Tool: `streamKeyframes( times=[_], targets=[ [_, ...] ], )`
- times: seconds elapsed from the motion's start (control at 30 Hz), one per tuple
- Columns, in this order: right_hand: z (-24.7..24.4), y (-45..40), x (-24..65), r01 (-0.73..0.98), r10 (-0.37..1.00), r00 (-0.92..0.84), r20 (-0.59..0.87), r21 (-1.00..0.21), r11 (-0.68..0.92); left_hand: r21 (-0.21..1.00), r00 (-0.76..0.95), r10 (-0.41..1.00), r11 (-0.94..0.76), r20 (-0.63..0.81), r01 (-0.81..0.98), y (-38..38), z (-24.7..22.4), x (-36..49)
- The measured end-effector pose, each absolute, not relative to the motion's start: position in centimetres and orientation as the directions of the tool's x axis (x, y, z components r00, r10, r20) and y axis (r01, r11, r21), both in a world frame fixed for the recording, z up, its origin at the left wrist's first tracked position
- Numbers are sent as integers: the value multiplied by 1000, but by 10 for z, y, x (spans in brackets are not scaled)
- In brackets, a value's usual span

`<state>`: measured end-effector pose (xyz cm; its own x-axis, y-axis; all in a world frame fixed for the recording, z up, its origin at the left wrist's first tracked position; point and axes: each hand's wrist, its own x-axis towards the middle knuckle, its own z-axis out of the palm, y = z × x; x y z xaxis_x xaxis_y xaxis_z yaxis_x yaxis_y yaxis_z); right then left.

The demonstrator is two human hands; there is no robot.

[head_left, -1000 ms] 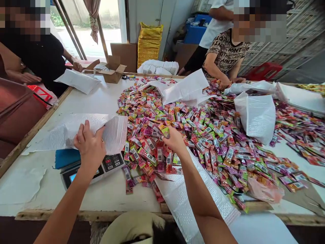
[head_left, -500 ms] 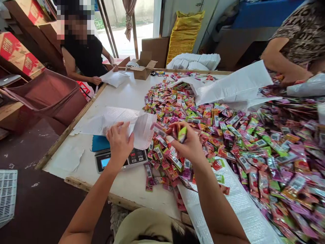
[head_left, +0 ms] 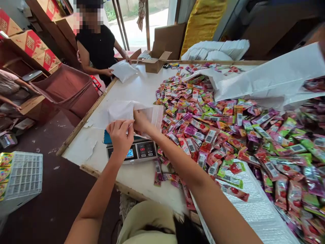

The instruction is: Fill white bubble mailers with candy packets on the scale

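My left hand (head_left: 121, 135) pinches the near edge of a white padded mailer bag (head_left: 120, 110), holding its mouth apart. Through that opening reaches my right hand (head_left: 141, 121), its fingers bent and partly hidden by the bag; what it holds, if anything, cannot be seen. Under the bag and my left hand stands a digital scale (head_left: 147, 149) with a lit display, partly covered by my wrist, and a blue platform (head_left: 107, 137). Right beside the bag spreads a big heap of small colourful snack packets (head_left: 200, 127) with barcodes.
Loose packets lie on silvery padded sheeting (head_left: 256, 206) at the near right. A large white bag (head_left: 269, 74) rests over the heap. Across the table a person (head_left: 98, 51) holds another white mailer (head_left: 124, 70) near an open carton (head_left: 155, 64). A white crate (head_left: 25, 176) stands at left.
My right hand has moved left from the heap, where it held several packets, into the bag's mouth. My left hand stays at the bag. The view has shifted, and the scale's digits now show.
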<state>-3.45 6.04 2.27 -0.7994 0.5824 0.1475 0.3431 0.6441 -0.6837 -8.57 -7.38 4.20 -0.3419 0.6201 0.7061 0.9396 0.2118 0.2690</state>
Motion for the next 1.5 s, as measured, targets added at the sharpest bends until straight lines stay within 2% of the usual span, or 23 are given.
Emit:
streamKeyframes(
  times=[0.1, 0.23, 0.4, 0.5, 0.7, 0.83, 1.0, 1.13, 1.3, 1.5],
  targets=[
    [11, 60, -15, 294, 507, -849, 148, -665, 686, 313, -399, 606, 249, 688, 917, -76, 46, -92],
    [1, 59, -1, 383, 523, -851, 57, -613, 691, 292, -390, 610, 259, 690, 921, -76, 49, -94],
    [7, 61, -41, 311, 488, -870, 71, -689, 655, 206, -220, 758, 115, 614, 972, -83, 47, -95],
    [5, 61, -41, 231, 466, -880, 90, -775, 588, 209, -203, 758, 89, 620, 974, -95, 48, -100],
    [-8, 56, 44, 155, 558, -824, 103, -905, 396, 367, -361, 636, 129, 682, 921, -130, 49, -112],
    [-13, 52, 97, 224, 629, -776, 54, -908, 354, 510, -544, 555, 234, 629, 828, -155, 40, -116],
    [-19, 46, 138, 303, 689, -724, 31, -883, 359, 607, -666, 491, 303, 561, 735, -176, 29, -119],
    [-25, 43, 155, 383, 703, -710, 24, -825, 415, 629, -705, 471, 340, 530, 699, -182, 25, -120],
    [-34, 39, 171, 494, 735, -671, 100, -678, 544, 624, -707, 472, 350, 527, 699, -181, 24, -118],
    [-44, 27, 181, 690, 761, -632, 145, -340, 639, 644, -708, 480, 327, 518, 692, -180, 25, -115]
  ],
)
